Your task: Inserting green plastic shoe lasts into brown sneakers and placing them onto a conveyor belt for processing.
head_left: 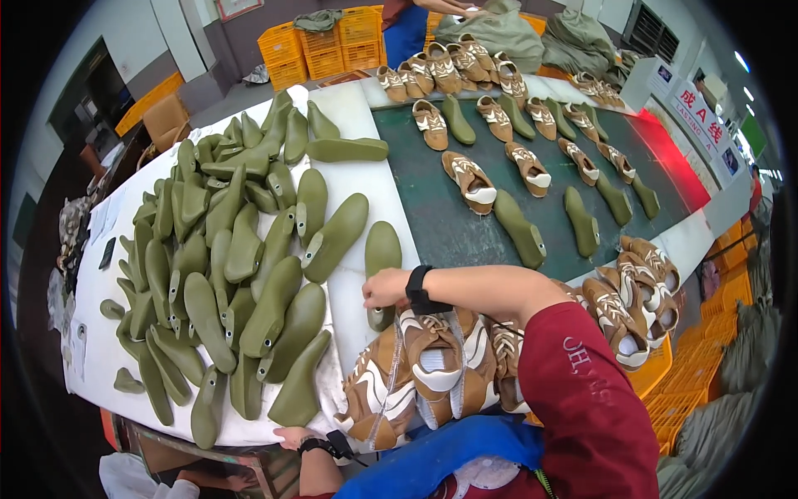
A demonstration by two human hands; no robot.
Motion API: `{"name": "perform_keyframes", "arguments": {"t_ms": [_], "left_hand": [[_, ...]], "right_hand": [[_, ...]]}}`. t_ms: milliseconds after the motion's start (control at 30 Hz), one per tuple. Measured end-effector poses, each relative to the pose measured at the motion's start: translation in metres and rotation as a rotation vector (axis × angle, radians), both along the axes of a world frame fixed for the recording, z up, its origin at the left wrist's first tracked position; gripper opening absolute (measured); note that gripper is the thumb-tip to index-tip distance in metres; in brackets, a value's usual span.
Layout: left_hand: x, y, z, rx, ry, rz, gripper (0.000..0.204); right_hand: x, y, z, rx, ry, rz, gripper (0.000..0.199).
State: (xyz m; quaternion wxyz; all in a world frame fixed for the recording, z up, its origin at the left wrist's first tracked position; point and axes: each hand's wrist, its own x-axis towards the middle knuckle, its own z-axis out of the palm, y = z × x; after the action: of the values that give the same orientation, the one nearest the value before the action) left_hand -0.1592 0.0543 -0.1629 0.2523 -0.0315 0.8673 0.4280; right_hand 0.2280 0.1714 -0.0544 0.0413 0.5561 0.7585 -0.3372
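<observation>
My right hand (386, 289) is closed over the lower end of a green shoe last (383, 243), which lies on the white strip beside the dark green belt. A black band circles that wrist. Low at the white table's near edge, my left hand (293, 437) rests with its fingers extended, just below another shoe last (299, 384); it holds nothing that I can see. A big heap of green shoe lasts (224, 237) covers the white table. Brown shoes with white stripes (434, 363) stand close together in front of me, under my right forearm.
On the green conveyor belt (432, 204), brown shoes (470, 179) and lasts (519, 226) lie in rows. More shoes (619, 320) sit at the right above an orange crate (652, 370). Another person's hand (239, 481) shows at lower left. Someone in blue stands beyond the far end.
</observation>
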Motion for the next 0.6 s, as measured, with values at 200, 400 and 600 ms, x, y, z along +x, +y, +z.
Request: {"name": "perform_keyframes", "arguments": {"t_ms": [200,400,600], "left_hand": [[-0.005,0.003,-0.014,-0.032,0.058,0.171,0.069],[0.019,0.004,0.023,0.013,-0.044,0.066,0.066],[0.008,0.009,0.009,-0.098,0.008,0.088,0.067]], "right_hand": [[0.06,0.006,0.022,0.136,-0.184,-0.362,0.03],[0.147,0.003,-0.005,0.186,-0.148,-0.539,0.03],[0.164,-0.035,-0.03,0.085,-0.271,-0.373,0.027]]}}
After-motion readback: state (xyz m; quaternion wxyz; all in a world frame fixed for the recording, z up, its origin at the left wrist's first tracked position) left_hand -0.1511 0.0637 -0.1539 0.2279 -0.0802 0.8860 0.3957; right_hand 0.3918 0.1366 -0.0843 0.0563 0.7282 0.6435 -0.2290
